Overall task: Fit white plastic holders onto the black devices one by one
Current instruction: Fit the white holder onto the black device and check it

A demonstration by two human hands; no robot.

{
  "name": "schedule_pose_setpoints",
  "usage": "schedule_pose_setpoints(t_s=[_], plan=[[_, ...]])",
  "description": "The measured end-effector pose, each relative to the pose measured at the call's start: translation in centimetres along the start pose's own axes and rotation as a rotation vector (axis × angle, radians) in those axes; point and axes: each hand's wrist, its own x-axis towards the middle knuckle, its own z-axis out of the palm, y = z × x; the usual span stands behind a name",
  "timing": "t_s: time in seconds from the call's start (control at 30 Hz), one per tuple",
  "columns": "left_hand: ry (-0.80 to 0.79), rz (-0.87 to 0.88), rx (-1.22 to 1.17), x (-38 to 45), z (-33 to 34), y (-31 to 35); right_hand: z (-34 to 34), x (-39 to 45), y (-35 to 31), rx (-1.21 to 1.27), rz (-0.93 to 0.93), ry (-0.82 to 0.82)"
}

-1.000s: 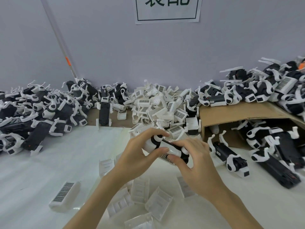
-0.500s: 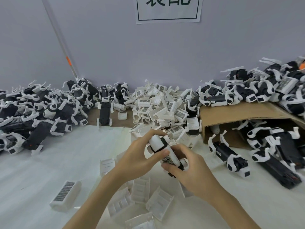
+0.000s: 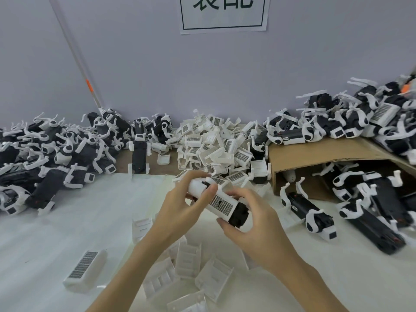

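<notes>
The black device (image 3: pixel 238 216), wearing a white holder (image 3: pixel 221 202), is held in the air above the middle of the table (image 3: pixel 67 221). The left hand (image 3: pixel 180 206) pinches its far white end; the right hand (image 3: pixel 254 224) curls round the near black end. It looks light, stiff and smooth, best held by the body, not the thin clips. Loose holders (image 3: pixel 186 260) lie below.

Pale lavender wall (image 3: pixel 135 64), white paper sign (image 3: pixel 222 12) with dark characters high on it, thin pale rod (image 3: pixel 76 55) with orange band leaning against wall, white table (image 3: pixel 56 221), soft even light
</notes>
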Motion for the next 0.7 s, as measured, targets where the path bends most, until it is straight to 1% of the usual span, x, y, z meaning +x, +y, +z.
schedule_pose_setpoints(t_s=[0.07,0.13,0.17,0.23,0.27,0.33,0.4,0.47,0.57,0.7], plan=[[-0.052,0.031,0.051,0.0,-0.6,-0.2,0.0,-0.1,0.2,0.16,0.079,-0.007],[-0.12,0.0,-0.072,0.0,-0.8,-0.2,0.1,0.0,0.2,0.366,0.19,-0.05],[-0.125,-0.008,-0.122,0.0,-0.6,-0.1,0.3,0.1,0.3,0.442,0.223,-0.067],[-0.06,0.018,-0.158,-0.2,-0.1,0.2,0.6,-0.1,0.2,0.489,0.21,-0.095],[-0.027,0.046,-0.164,-0.2,0.1,0.2,0.8,-0.2,0.0,0.463,0.164,-0.106],[-0.009,0.095,-0.189,-0.2,0.2,0.1,1.1,-0.6,-0.3,0.324,0.022,-0.085],[-0.05,0.143,-0.244,-0.1,-0.2,0.0,1.3,-0.6,-0.3,0.162,-0.126,0.0],[-0.1,0.199,-0.271,-0.1,-0.7,-0.1,1.3,-0.5,-0.2,0.06,-0.224,0.079],[-0.154,0.227,-0.322,0.0,-1.0,0.2,0.8,-0.5,-0.3,0.035,-0.296,0.147],[-0.157,0.21,-0.376,-0.2,-1.1,0.3,0.6,-0.4,-0.7,-0.064,-0.469,0.224]])
